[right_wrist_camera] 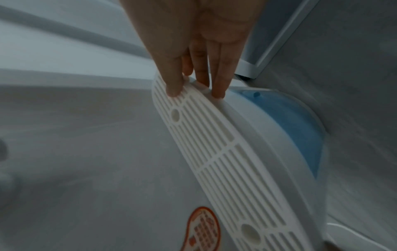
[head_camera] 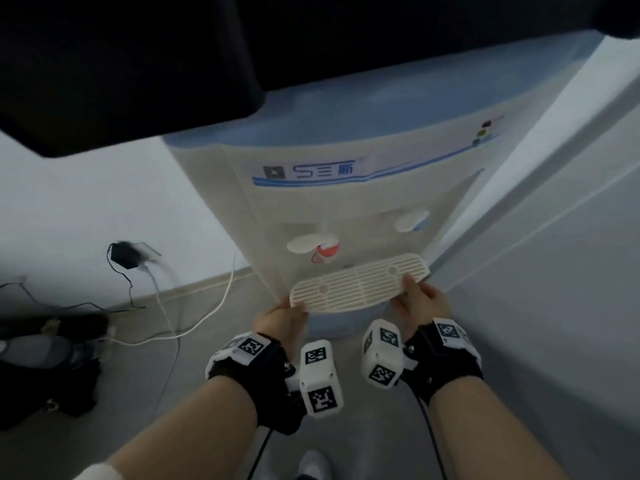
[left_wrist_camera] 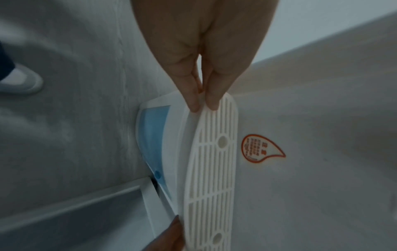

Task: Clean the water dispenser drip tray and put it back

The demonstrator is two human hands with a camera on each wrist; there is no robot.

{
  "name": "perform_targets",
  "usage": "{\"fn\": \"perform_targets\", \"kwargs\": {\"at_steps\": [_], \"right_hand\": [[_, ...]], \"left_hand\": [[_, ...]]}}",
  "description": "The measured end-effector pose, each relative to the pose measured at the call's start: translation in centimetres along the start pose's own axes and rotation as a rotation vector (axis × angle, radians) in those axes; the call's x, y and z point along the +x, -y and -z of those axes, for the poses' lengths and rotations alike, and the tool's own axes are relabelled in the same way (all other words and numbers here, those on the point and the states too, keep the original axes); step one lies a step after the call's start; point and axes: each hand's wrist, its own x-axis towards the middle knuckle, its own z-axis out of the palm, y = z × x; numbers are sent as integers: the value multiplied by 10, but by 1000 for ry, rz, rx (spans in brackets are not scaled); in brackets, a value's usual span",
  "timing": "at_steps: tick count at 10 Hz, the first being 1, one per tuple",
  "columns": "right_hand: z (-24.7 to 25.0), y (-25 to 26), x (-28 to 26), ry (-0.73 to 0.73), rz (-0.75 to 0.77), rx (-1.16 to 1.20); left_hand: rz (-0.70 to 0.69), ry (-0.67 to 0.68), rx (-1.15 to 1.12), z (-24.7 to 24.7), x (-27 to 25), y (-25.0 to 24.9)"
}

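A white slotted drip tray (head_camera: pixel 360 283) (left_wrist_camera: pixel 212 178) (right_wrist_camera: pixel 223 156) is held level in front of the white-and-blue water dispenser (head_camera: pixel 339 188), just below its red tap (head_camera: pixel 325 251) and blue tap (head_camera: pixel 412 220). My left hand (head_camera: pixel 282 315) (left_wrist_camera: pixel 201 103) pinches the tray's left end, thumb on top. My right hand (head_camera: pixel 417 299) (right_wrist_camera: pixel 195 88) pinches its right end, thumb on the grille and fingers beneath. The wrist views show the tray's white body under the grille, with a blue panel (left_wrist_camera: pixel 155 135) (right_wrist_camera: pixel 300 135) of the dispenser beyond it.
A wall corner and pale frame (head_camera: pixel 519 202) stand tight against the dispenser's right side. On the floor at left lie a black adapter (head_camera: pixel 126 254), white and black cables (head_camera: pixel 194 320), and dark bags (head_camera: pixel 45 368). A dark object (head_camera: pixel 121 64) overhangs at top left.
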Motion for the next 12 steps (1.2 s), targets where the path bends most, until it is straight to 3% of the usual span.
{"fn": "perform_targets", "kwargs": {"at_steps": [2, 4, 6, 8, 9, 10, 11, 12], "right_hand": [[-7, -1, 29, 18, -26, 4], [-11, 6, 40, 16, -66, -55], [-10, 5, 51, -28, -121, -228], [-7, 5, 34, 9, -151, -286], [-9, -4, 1, 63, -263, -297], [-17, -17, -49, 166, -315, -149], [-32, -19, -102, 261, -341, -123], [-77, -21, -188, 395, -366, -279]], "left_hand": [[58, -132, -149, -9, 25, 14], [111, -115, -203, -22, 27, 5], [151, -164, -107, -18, 44, 6], [233, -93, 62, -16, 22, -2], [313, -18, 84, -5, 1, -3], [342, 82, 11, 18, -36, -10], [317, 68, -54, 43, -75, -27], [263, 164, -165, 92, -139, -61]]}}
